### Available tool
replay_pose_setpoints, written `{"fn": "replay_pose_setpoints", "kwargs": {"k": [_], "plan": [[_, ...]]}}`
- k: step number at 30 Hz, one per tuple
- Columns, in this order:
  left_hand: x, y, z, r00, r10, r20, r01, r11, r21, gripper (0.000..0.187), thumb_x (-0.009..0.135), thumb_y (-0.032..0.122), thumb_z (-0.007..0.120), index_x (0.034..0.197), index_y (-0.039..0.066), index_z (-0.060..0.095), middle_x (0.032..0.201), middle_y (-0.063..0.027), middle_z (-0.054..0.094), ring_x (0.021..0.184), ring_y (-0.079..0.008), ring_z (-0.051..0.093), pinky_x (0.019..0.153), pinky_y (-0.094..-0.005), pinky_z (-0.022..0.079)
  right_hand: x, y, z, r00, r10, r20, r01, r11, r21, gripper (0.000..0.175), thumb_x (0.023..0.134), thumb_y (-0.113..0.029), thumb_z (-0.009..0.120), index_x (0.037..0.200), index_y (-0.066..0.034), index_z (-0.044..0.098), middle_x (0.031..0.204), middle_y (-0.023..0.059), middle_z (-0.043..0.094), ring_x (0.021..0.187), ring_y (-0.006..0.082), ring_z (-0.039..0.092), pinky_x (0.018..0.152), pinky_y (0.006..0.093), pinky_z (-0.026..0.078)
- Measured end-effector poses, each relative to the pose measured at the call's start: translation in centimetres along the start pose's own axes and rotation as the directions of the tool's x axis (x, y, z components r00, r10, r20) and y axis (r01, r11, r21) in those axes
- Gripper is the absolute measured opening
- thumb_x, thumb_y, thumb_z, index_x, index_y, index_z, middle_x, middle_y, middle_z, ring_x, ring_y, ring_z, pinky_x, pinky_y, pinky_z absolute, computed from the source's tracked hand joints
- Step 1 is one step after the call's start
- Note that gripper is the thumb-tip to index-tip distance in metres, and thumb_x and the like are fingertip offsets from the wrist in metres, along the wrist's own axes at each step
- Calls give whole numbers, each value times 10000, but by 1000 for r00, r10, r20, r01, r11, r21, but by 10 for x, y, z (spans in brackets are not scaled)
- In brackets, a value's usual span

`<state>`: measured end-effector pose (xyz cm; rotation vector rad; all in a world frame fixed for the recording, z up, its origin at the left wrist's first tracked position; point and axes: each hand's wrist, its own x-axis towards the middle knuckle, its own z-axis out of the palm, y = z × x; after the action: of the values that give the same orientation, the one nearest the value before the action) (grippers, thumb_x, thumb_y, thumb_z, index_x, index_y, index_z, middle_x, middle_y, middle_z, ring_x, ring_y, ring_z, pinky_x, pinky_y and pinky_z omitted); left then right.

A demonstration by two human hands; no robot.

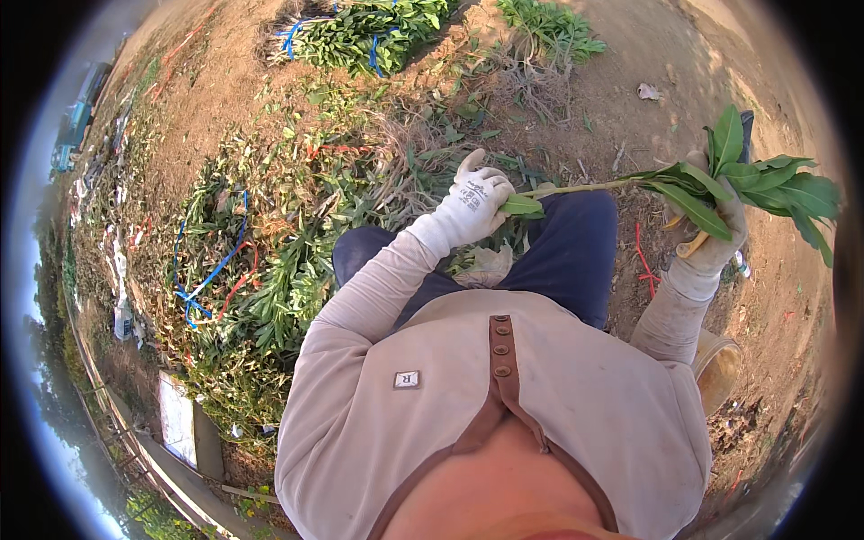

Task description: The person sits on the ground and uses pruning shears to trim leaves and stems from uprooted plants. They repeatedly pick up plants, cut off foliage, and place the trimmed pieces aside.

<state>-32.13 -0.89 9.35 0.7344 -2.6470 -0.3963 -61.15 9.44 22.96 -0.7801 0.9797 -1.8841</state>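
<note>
My left hand (478,199), in a white knit glove that bears printing, is closed on a green leaf (524,205) at the lower end of a plant stem (587,187). That bare stem runs rightward to my right hand (732,216), which is gloved too and grips a bunch of long-leaved green cuttings (776,179). Yellow-brown pieces (692,244) show at the right palm; whether they are withered leaves or a tool's handle I cannot tell. Between my knees lie loose leaves and a pale crumpled piece (487,264).
Leafy bundles (378,40) tied with blue ribbon lie ahead, beside a loose rooted bunch (553,34). A heap of cut leaves (283,283) spreads left, with blue ribbon (216,270) on it. Red ribbon (646,263) and a yellowish bucket (717,371) are on my right.
</note>
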Motion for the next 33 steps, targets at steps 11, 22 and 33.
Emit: {"fn": "replay_pose_setpoints", "kwargs": {"k": [11,22,33], "plan": [[-24,-15,57,908,-417,34,413,880,-236,891,624,420,790,1370,142,392,1458,-190,264,1351,-384,222,1120,-502,99,60,-17,-49,978,56,199,-121,936,332,367,857,-223,548,1146,1,517,892,75,569,636,109,462,611,264,420],[14,-59,97,944,-329,15,316,891,-327,228,859,304,595,946,97,636,921,-75,609,922,-226,567,891,-375,423,104,53,-62,953,286,101,-292,774,562,309,873,-143,502,1143,7,521,901,109,581,691,157,517,634,310,460],[264,-138,64,742,-593,-312,129,583,-802,397,849,253,656,1122,-17,556,955,-110,643,825,-149,611,728,-286,484,100,162,-92,871,490,-25,-410,755,511,486,817,-129,530,1280,-2,454,1126,162,557,859,290,630,788,414,518]]}}
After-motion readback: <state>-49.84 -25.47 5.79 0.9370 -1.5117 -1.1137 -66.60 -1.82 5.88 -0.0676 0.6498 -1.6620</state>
